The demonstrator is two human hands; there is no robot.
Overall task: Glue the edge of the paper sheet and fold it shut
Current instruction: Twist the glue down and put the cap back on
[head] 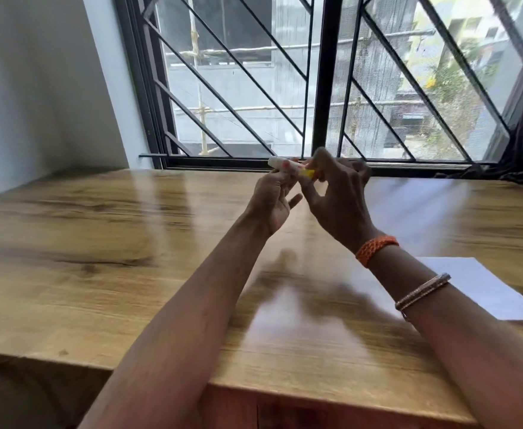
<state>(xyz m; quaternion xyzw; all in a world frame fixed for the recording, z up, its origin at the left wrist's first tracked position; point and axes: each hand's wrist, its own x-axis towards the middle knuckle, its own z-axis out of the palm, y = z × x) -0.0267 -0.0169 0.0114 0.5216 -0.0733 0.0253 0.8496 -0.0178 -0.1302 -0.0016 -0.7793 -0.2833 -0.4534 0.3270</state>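
In the head view both hands are raised above the far middle of the wooden table (99, 243), in front of the barred window (315, 72); between them they hold a glue stick (288, 167), lying roughly level, white at its left end and yellow toward its right, with small red marks that are too blurred to read as a brand or label. The left hand (272, 202) pinches the white part of the tube from below with its fingertips, palm turned toward the camera; the right hand (334, 196) has thumb and forefinger closed on the yellow end, its other fingers spread loosely behind. The right wrist carries an orange braided band (376, 249) and a thin metal bangle (422, 291). A white paper sheet (486, 289) lies flat near the table's right edge, well apart from both hands, partly hidden by the right forearm.
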